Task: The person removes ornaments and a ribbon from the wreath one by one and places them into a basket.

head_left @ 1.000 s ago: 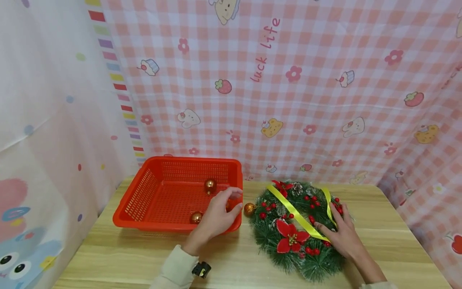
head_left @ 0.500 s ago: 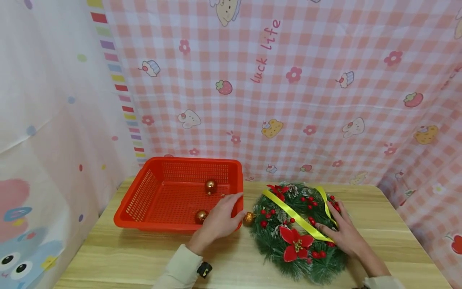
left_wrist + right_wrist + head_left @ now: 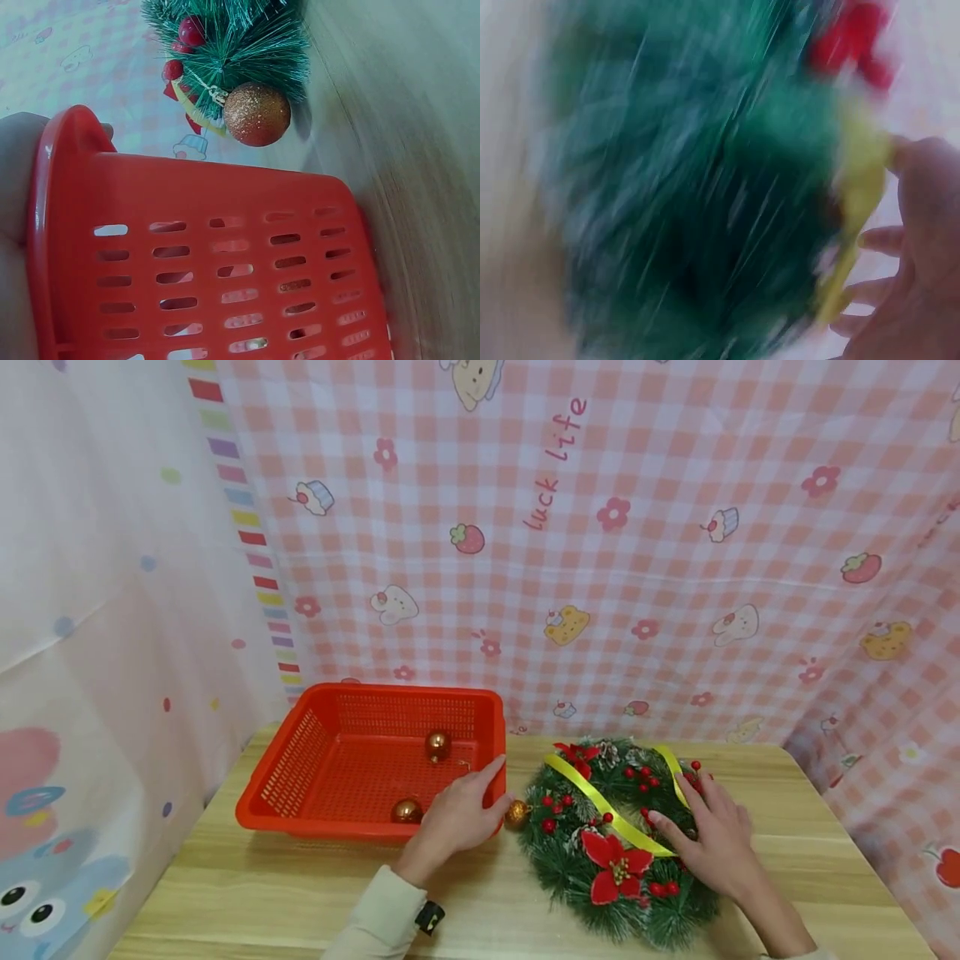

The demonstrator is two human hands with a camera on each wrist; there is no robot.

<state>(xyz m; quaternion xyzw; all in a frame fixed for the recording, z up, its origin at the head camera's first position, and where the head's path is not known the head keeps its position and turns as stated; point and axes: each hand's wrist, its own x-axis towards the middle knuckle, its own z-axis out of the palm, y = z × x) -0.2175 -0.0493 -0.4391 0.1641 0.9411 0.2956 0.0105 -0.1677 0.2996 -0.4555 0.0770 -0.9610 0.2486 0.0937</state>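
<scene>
My left hand (image 3: 461,814) is over the front right corner of the red plastic basket (image 3: 285,806), its thumb on the outer side of the rim. Whether it grips the rim is hidden. Two shiny copper baubles (image 3: 437,745) lie in the basket; a small hook (image 3: 465,765) shows near my fingers. A glittery gold bauble (image 3: 257,114) hangs by a cord at the edge of the green Christmas wreath (image 3: 555,860), just outside the basket. My right hand (image 3: 716,843) rests with spread fingers on the wreath's right side, touching the yellow ribbon (image 3: 859,176).
Red poinsettia flowers (image 3: 617,867), berries and pine cones decorate the wreath. Both basket and wreath stand on a wooden table (image 3: 480,910). A pink checked curtain (image 3: 450,568) hangs behind, and a white printed one (image 3: 150,635) on the left.
My left hand has come down to the basket's corner. The wreath and gold bauble have shifted slightly toward me. My right hand has moved a little to the right along the ribbon.
</scene>
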